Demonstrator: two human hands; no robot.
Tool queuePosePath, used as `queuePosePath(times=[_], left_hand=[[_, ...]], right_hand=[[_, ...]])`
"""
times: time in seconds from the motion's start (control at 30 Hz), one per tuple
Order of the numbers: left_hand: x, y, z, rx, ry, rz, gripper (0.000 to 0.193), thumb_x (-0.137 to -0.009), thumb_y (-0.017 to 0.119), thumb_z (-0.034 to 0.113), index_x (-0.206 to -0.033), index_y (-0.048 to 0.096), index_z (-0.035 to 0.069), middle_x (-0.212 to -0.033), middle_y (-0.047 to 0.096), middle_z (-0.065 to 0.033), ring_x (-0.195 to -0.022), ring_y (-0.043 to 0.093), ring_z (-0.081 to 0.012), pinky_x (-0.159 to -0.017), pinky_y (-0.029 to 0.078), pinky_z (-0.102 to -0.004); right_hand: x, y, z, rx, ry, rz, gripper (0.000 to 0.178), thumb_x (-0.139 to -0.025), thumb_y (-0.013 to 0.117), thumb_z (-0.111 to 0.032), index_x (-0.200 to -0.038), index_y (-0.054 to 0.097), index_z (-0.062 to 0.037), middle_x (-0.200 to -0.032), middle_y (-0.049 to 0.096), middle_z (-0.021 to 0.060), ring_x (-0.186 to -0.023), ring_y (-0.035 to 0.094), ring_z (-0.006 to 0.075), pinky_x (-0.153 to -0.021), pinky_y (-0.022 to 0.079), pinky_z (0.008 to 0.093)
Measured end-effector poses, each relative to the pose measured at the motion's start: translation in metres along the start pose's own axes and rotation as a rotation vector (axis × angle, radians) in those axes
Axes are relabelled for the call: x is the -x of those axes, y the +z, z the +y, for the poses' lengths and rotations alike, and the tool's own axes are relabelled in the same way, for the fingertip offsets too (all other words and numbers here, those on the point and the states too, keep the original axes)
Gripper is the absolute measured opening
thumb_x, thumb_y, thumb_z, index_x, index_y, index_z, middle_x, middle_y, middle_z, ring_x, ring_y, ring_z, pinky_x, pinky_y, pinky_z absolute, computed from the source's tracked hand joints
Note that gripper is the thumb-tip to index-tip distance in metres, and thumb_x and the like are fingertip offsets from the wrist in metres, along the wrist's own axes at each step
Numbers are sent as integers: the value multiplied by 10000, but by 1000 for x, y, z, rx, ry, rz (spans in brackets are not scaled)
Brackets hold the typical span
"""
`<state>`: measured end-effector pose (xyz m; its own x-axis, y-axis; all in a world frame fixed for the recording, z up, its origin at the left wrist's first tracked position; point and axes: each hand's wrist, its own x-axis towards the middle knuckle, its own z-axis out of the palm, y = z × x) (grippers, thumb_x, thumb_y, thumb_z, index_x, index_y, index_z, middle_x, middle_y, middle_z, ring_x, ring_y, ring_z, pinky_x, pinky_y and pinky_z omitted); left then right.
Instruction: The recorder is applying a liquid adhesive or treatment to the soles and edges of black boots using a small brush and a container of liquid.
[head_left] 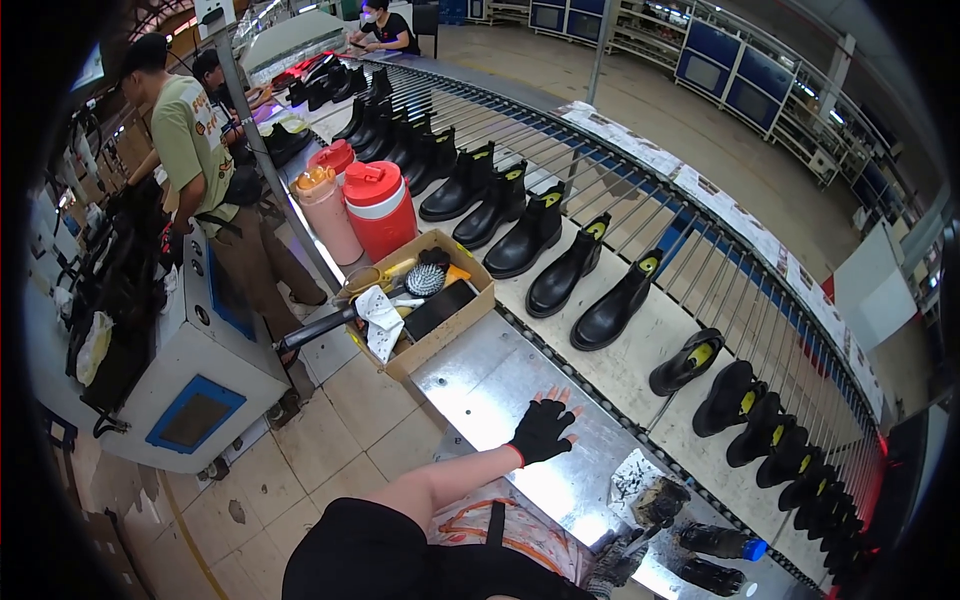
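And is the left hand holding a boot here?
No, the gloved left hand is spread open over the metal tabletop, apart from the black ankle boots.

Black ankle boots [617,308] line a long conveyor [640,390] inside a shoe factory; a worker in green [188,135] stands beside a white machine cabinet [180,345].

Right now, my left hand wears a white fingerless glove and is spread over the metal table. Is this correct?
Not quite: the head view shows that the fingerless glove is black, not white. Your left hand is indeed spread over the metal table.
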<state>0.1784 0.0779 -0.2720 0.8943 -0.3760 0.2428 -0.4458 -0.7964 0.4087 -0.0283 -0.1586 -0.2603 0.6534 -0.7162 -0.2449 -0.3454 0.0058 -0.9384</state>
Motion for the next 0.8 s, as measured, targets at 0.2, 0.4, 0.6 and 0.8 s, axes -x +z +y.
queuePosePath(times=[0.2, 0.4, 0.6, 0.8], left_hand=[[-3, -3, -1, -35, 18, 37, 630, -819, 581, 450, -1352, 434, 147, -1429, 285, -246, -1311, 285, -444, -1033, 254, -583], [-4, -2, -1, -17, 17, 13, 627, -825, 577, 447, -1359, 425, 154, -1435, 277, -245, -1320, 271, -441, -1044, 237, -576], [0, -1, -4, 7, 0, -6, 623, -834, 566, 451, -1363, 418, 157, -1437, 275, -242, -1335, 248, -432, -1058, 216, -569], [-2, -3, -3, -31, -6, -47, 624, -841, 547, 464, -1369, 412, 161, -1449, 255, -243, -1339, 242, -430, -1062, 213, -565]], right_hand=[[-14, -1, 32, -124, -83, 21, 344, -893, 548, -76, -1221, 479, 0, -1142, 589, 119, -928, 600, 182, -686, 530, 266], [-21, -6, 46, -112, -106, -3, 379, -886, 556, -61, -1250, 462, -14, -1175, 576, 112, -934, 599, 185, -693, 525, 259], [-1, 2, 4, -147, 16, -28, 416, -883, 565, -67, -1277, 446, -7, -1185, 570, 118, -952, 597, 194, -702, 520, 266], [-16, -3, 45, -170, -162, -24, 420, -885, 540, -55, -1289, 438, -6, -1226, 540, 135, -1024, 570, 213, -736, 520, 293]])
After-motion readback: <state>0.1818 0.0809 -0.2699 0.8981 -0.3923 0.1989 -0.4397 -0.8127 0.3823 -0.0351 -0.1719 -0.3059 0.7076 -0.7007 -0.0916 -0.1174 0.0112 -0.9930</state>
